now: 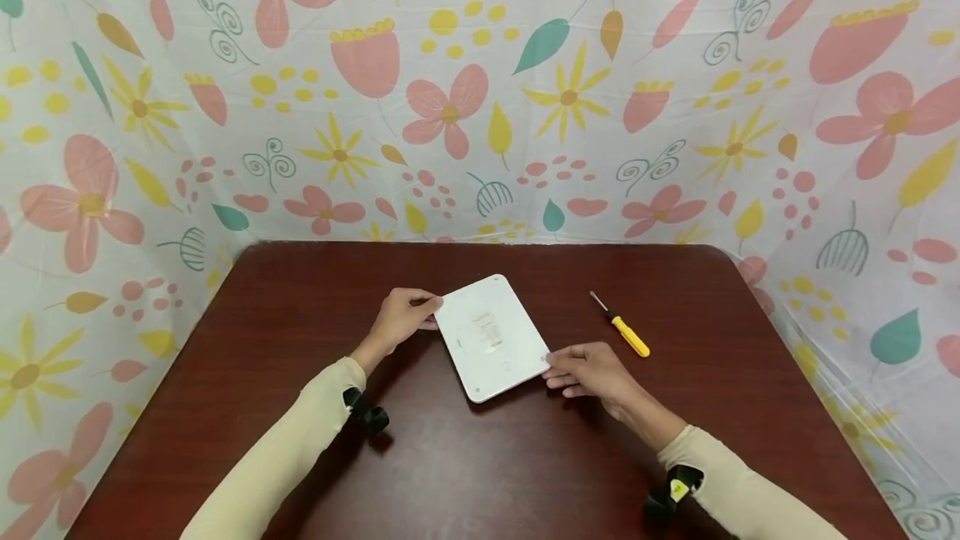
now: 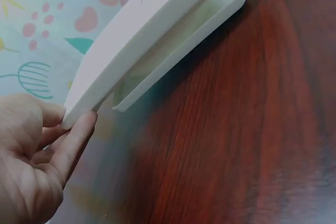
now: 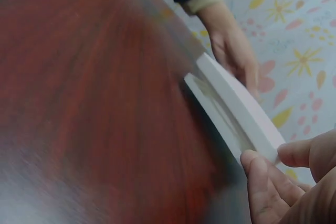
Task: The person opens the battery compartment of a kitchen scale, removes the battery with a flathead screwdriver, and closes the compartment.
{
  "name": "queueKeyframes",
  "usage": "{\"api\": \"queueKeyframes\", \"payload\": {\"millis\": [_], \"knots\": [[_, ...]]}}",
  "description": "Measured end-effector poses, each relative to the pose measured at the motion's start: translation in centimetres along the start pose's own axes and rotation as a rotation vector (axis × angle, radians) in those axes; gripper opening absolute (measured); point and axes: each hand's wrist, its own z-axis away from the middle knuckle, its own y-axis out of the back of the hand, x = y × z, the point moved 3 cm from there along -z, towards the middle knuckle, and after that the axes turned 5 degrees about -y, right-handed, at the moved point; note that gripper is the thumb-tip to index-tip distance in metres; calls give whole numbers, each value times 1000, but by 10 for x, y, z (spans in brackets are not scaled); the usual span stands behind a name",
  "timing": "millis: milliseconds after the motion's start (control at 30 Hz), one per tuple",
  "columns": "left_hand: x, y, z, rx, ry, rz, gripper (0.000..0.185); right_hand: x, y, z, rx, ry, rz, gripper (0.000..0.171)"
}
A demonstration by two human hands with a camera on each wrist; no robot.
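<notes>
A flat white rectangular device [image 1: 491, 365] with rounded corners is held tilted over the table, a worn label on its upper face and small round marks near its corners. My left hand [image 1: 405, 315] pinches its left corner between thumb and fingers. At the right corner, my right hand [image 1: 592, 373] grips the edge, thumb on top and fingers beneath. From the side, the left wrist view shows a thick white slab [image 2: 126, 35] with a thinner rimmed white part [image 2: 178, 56] below it and a gap between. The right wrist view shows the same two layers.
A screwdriver [image 1: 630, 336] with a yellow and black handle lies on the dark reddish-brown table [image 1: 480, 473], right of the device. Behind and at both sides hangs a flower-patterned curtain [image 1: 450, 23]. Black straps with cameras [image 1: 367, 413] sit on both sleeved wrists.
</notes>
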Motion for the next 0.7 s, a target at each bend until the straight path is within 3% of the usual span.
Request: {"api": "queueKeyframes", "payload": {"millis": [367, 700], "knots": [[2, 4, 29, 102, 86, 274, 25, -22, 15, -22, 46, 31, 60, 39], [-6, -2, 51, 149, 123, 366, 23, -32, 22, -50, 73, 56, 61, 39]]}}
